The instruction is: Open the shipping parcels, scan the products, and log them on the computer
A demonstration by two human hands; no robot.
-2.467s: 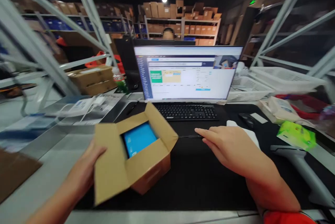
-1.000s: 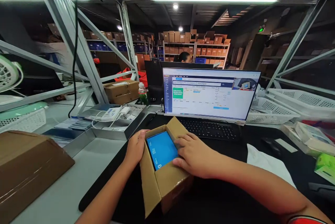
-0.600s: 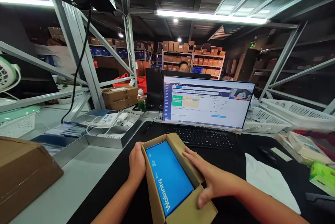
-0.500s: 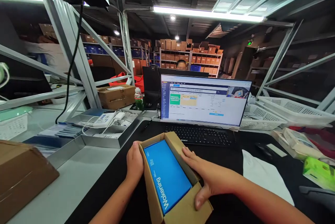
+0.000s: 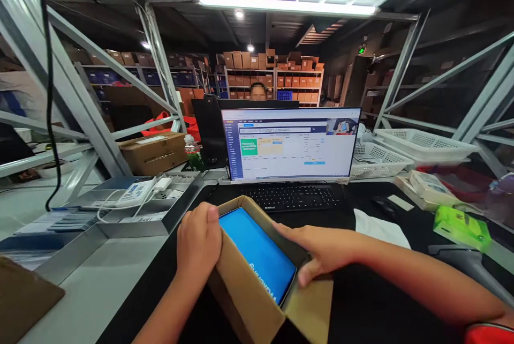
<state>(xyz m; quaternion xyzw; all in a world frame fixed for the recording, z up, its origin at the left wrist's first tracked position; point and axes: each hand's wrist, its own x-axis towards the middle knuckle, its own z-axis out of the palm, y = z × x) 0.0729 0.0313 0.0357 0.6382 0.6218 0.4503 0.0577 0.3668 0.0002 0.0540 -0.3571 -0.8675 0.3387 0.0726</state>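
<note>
An open cardboard box [image 5: 251,282] is tilted above the black desk mat, its near end toward me. Inside it lies a blue box [image 5: 261,247] with white lettering, partly hidden by the cardboard wall on the left. My left hand [image 5: 199,239] grips the far left corner of the cardboard box, fingers folded over its edge. On the opposite side, my right hand [image 5: 319,250] holds the right wall, with the thumb near the flap at the near right end.
Behind the box stand a black keyboard [image 5: 293,196] and a lit monitor [image 5: 281,156]. Metal trays [image 5: 160,226] with cables and papers sit at left, near a green bottle [image 5: 194,154]. A white cloth [image 5: 379,229], a green pack [image 5: 461,226] and a grey scanner [image 5: 461,258] lie at right.
The cardboard box has tipped, so its left outer wall shows more and the blue box less. My left hand has turned further over the edge. The whole view has shifted rightward.
</note>
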